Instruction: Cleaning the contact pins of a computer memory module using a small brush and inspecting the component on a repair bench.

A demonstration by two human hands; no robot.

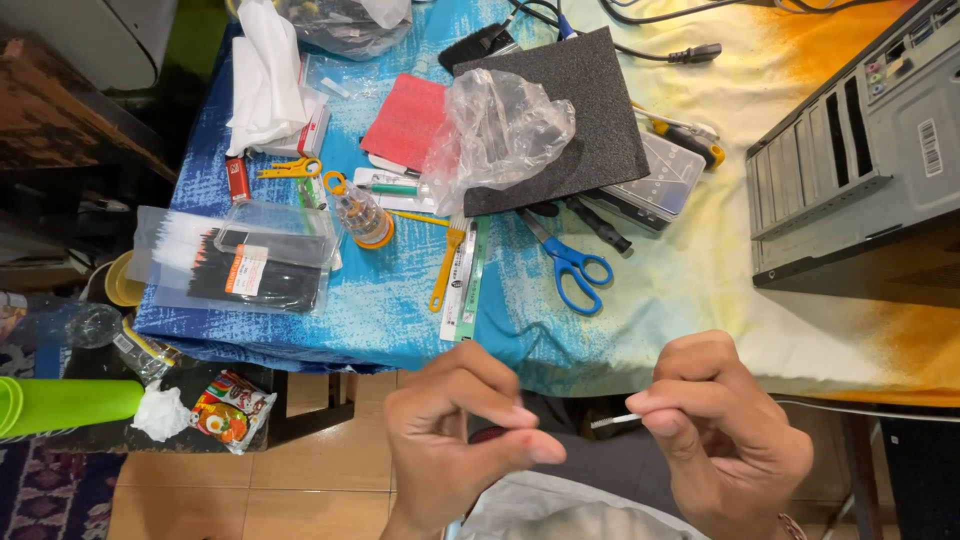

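The computer case [860, 150] lay at the far right of the table [700, 290], its rear panel toward me, presumably for access. Black foam [575, 115] sat mid-table with a crumpled plastic bag [505, 130] partly on it, and a bag of black cable ties [240, 265] lay at the left edge. Blue scissors [570, 265] rested open near the front edge, within reach. My right hand [725, 430] pinched a thin white stick [615, 421] below the table edge, fingers closed on it. My left hand [465, 440] was curled narrow, fingertips together, apparently empty.
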